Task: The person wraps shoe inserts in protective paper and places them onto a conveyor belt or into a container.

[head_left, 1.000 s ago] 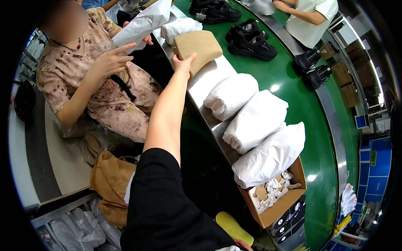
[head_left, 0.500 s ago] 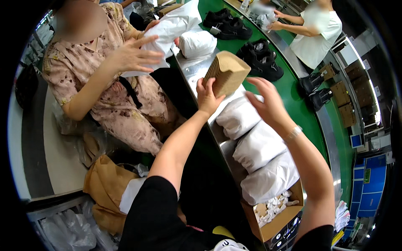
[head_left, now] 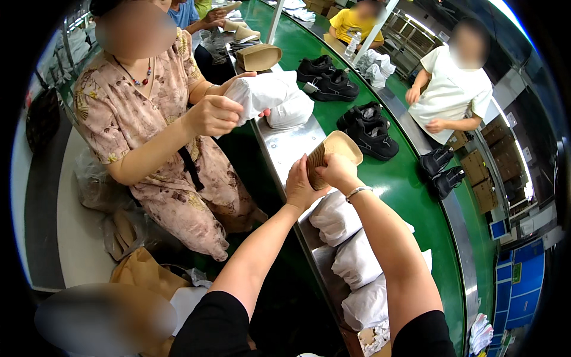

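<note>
Both my hands hold a curved piece of brown corrugated cardboard [head_left: 346, 144] above the bench edge. My left hand [head_left: 303, 184] grips its near left side, fingers wrapped round the ribbed face. My right hand [head_left: 339, 172] is closed on the near side, its fingertips pressing into the fold. Below my wrists, white-wrapped bundles lie in a row: one [head_left: 333, 219] under my hands, another [head_left: 357, 260] and a third [head_left: 364, 304] nearer me, partly covered by my right forearm. Beyond the cardboard stands a pair of black shoes [head_left: 372, 134] on the green belt.
On my left a person in a floral outfit holds a white-wrapped item [head_left: 253, 101] beside another white bundle [head_left: 292, 110]. More black shoes [head_left: 329, 80] stand further along the belt [head_left: 410, 202]. A box with crumpled paper [head_left: 376, 340] sits near me. Other people stand across the line.
My right hand has come from the open air onto the cardboard, which now sits lower and tilted. The neighbour's raised hand has closed on the white wrapping. My view has shifted.
</note>
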The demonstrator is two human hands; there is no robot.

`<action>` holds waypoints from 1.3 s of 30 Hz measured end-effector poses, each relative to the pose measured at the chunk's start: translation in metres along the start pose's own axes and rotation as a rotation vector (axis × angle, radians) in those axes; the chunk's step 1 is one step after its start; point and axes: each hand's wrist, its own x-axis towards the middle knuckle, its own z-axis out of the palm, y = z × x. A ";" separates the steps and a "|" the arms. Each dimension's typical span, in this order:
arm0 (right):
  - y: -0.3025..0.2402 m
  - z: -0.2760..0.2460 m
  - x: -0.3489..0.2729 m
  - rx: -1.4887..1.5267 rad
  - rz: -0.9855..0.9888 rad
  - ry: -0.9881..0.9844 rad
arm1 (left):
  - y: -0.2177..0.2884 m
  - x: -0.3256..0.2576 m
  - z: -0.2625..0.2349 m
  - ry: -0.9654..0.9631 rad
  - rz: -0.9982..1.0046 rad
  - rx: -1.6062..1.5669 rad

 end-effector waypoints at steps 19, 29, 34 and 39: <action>0.012 0.002 0.011 0.162 0.099 0.107 | -0.004 0.012 0.005 -0.167 -0.123 0.035; 0.031 -0.049 -0.007 1.056 0.243 -0.409 | 0.003 -0.004 -0.006 0.125 0.251 0.289; 0.029 -0.032 -0.002 1.104 0.406 -0.248 | 0.001 -0.005 -0.008 0.120 0.359 0.374; 0.019 -0.030 -0.003 1.079 0.361 -0.168 | -0.008 -0.012 -0.008 0.072 0.316 0.287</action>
